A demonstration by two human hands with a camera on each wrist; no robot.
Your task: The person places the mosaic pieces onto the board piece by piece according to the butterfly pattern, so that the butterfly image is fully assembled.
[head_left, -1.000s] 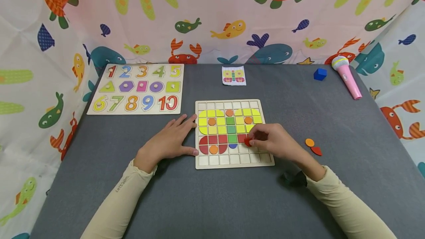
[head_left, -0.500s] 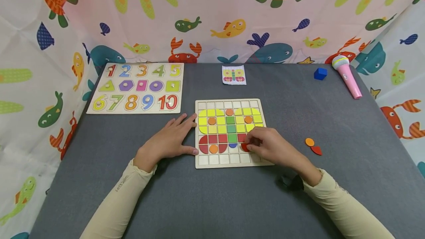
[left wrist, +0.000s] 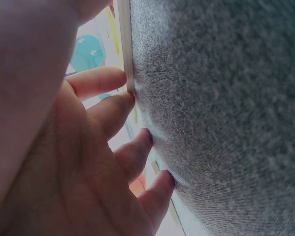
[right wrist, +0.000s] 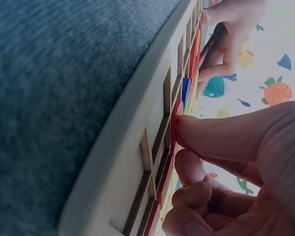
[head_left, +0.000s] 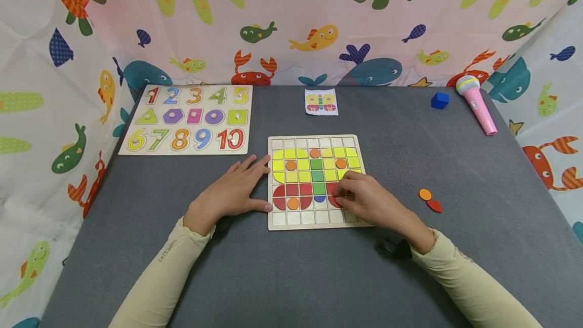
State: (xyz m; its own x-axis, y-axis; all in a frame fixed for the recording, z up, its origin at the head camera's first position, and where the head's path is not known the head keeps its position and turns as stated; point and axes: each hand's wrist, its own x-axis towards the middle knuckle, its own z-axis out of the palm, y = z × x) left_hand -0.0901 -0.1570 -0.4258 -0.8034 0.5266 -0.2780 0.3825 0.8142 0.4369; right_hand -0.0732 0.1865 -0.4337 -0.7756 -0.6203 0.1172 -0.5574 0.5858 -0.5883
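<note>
A wooden grid board (head_left: 298, 220) lies in mid-table, bearing yellow, red, green, orange and blue pieces in a butterfly-like pattern. My left hand (head_left: 230, 191) rests at its left side, thumb and fingers spread along the edge. In the left wrist view, fingertips of that hand (left wrist: 83, 157) touch the board's rim (left wrist: 123, 39) and the cloth. Over the board's lower right my right hand (head_left: 371, 199) pinches a rounded red piece (head_left: 334, 201) low against the grid. The right wrist view has the thumb on this red piece (right wrist: 176, 120), other fingers curled; cells under the hand are hidden.
An orange disc (head_left: 425, 195) and a pointed red piece (head_left: 434, 206) lie right of the board. Behind it is a butterfly pattern card (head_left: 321, 110). A number puzzle board (head_left: 182, 115) lies at back left; a blue cube (head_left: 440, 100) and pink toy microphone (head_left: 480, 108) at back right.
My right hand has brought the red piece slightly left and down into the row of red pieces on the board. The left hand keeps its place.
</note>
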